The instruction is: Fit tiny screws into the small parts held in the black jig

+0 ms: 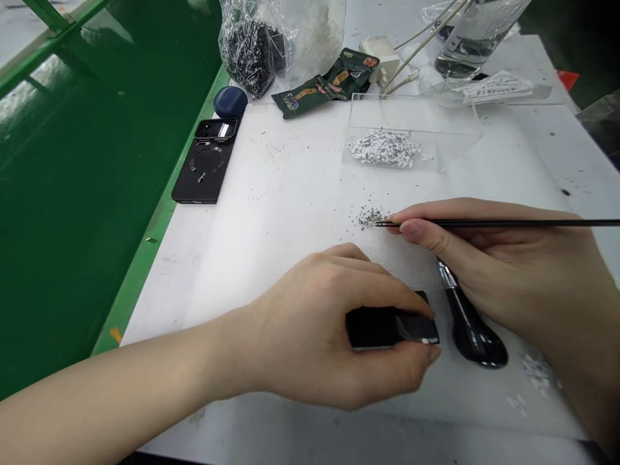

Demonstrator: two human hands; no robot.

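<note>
My left hand [334, 329] is closed around a small black block [372, 328], gripped between thumb and fingers just above the white sheet. A strip of shiny film or tape shows at its right end. In my right hand [504, 258], thumb and forefinger pinch a long, thin black rod-like tool [484, 223]. Its narrow tip touches or hovers at a scatter of tiny dark specks [372, 216]; I cannot tell which. Beside the right palm lies a black bulb-ended tool with a metal tip [475, 329].
A clear tray [431, 145] with small white pieces [385, 148] lies beyond my hands. Further back are a green packet [329, 84], plastic bags [285, 45], an adapter [382, 55] and a container of liquid [469, 45]. A phone [206, 161] and blue case [230, 102] border the left edge.
</note>
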